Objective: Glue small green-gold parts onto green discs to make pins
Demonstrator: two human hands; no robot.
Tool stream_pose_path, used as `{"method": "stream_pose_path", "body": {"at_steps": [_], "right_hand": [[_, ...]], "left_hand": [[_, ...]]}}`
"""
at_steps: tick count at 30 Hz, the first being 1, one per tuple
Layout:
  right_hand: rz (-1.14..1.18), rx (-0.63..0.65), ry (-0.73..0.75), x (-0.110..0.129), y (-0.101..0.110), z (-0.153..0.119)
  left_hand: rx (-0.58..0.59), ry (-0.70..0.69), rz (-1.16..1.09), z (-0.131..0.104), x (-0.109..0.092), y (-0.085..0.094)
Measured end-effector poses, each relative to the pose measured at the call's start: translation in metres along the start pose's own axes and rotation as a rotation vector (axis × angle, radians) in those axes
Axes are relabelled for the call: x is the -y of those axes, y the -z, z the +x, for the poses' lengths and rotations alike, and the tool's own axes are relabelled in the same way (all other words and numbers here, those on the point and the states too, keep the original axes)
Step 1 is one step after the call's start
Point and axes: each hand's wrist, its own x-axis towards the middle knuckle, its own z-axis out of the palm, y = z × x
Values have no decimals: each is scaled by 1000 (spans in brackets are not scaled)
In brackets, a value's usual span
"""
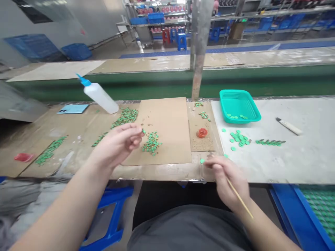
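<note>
My left hand (121, 143) is closed in a pinch over the cardboard sheet (167, 115). A small green piece (143, 131) shows at its fingertips. Right beside it lies a pile of small green-and-brown pieces (151, 143). My right hand (230, 177) is wrapped round a thin wooden stick (240, 197), whose rear end slants back over the wrist. Near those fingertips, a flat green disc (202, 161) lies close to the table's front edge. Beyond that hand stands a small red cup (202, 132) on a speckled cardboard piece (199, 144).
A teal basket (239, 104) holds several discs, with loose discs (239, 137) before it. A knife-like tool (289, 126) lies at right. Leftward are a white squeeze bottle (101, 97), a phone (73, 109), and more green pieces (52, 150). A metal post (199, 52) rises behind.
</note>
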Motion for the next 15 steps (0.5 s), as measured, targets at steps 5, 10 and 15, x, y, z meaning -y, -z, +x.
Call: {"method": "stream_pose_path", "body": {"at_steps": [5, 10, 15], "right_hand": [[385, 163, -453, 41, -28, 34], [699, 278, -815, 45, -32, 40], [793, 373, -973, 40, -18, 37]], "left_hand": [[92, 32, -147, -50, 11, -83], [75, 27, -212, -68, 23, -110], [150, 9, -254, -69, 47, -107]]}}
